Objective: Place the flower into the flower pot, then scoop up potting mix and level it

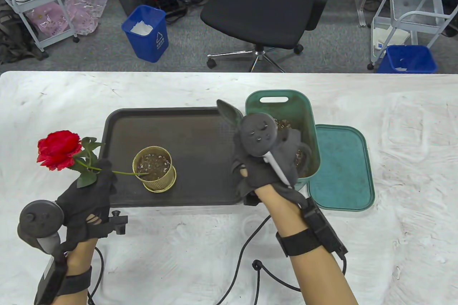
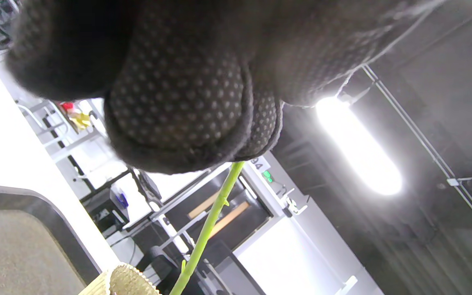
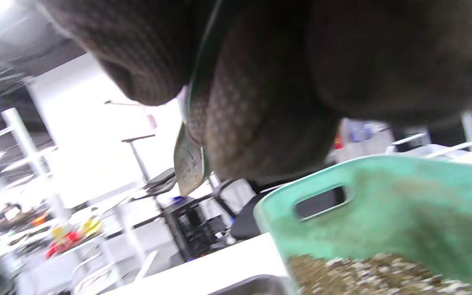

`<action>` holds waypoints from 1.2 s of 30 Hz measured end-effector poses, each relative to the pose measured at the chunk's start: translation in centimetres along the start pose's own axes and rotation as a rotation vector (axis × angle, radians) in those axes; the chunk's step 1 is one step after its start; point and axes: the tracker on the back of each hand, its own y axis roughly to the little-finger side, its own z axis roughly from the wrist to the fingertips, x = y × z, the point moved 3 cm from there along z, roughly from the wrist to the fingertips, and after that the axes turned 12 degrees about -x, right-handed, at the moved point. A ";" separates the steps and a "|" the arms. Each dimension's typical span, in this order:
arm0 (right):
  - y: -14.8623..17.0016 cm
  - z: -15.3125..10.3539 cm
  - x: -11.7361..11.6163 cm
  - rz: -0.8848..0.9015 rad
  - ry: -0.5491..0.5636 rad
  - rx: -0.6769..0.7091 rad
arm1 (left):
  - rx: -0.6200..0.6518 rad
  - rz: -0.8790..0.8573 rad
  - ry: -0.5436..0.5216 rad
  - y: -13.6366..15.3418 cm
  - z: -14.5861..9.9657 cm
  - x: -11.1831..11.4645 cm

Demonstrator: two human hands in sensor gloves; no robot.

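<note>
At lower left of the table view we see the left hand [image 1: 91, 197], its grip pinching the flower [image 1: 59, 150] by the stem, whose tip reaches the gold flower pot [image 1: 154, 168] on the dark tray [image 1: 200, 140]. Centre frame, the right hand [image 1: 266, 162] grips a scoop [image 1: 229, 112] beside the green bin [image 1: 282, 104] of potting mix [image 3: 363, 274].

Gloved fingers [image 2: 178, 94] of the left hand fill the top of the view, dotted grip fabric curled and pinching a green flower stem [image 2: 209, 223] that runs down and left from them. The stem's lower end passes just beside the ribbed gold rim of the flower pot [image 2: 127, 282] at the bottom edge, with a corner of the dark tray [image 2: 19, 250] on the white table [image 2: 10, 147] at left; a bright ceiling lamp [image 2: 359, 147] glares on the right
</note>
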 end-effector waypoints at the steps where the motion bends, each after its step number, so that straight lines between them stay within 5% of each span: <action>1: 0.9 0.6 0.4 0.003 0.010 -0.033 | 0.000 0.001 0.000 0.0 0.0 0.0; 8: 6.1 5.7 -1.1 -0.157 -0.093 -0.263 | -0.001 0.010 -0.011 0.0 -0.1 -0.1; 14: 7.3 8.8 -4.9 -0.365 -0.232 -0.412 | -0.001 0.013 -0.015 0.0 -0.1 -0.1; 21: 7.2 10.0 -8.1 -0.555 -0.236 -0.448 | 0.006 0.017 -0.015 -0.1 -0.3 0.0; 36: 8.9 11.8 -10.9 -0.210 -0.407 -0.505 | 0.001 0.020 -0.020 -0.1 -0.3 -0.1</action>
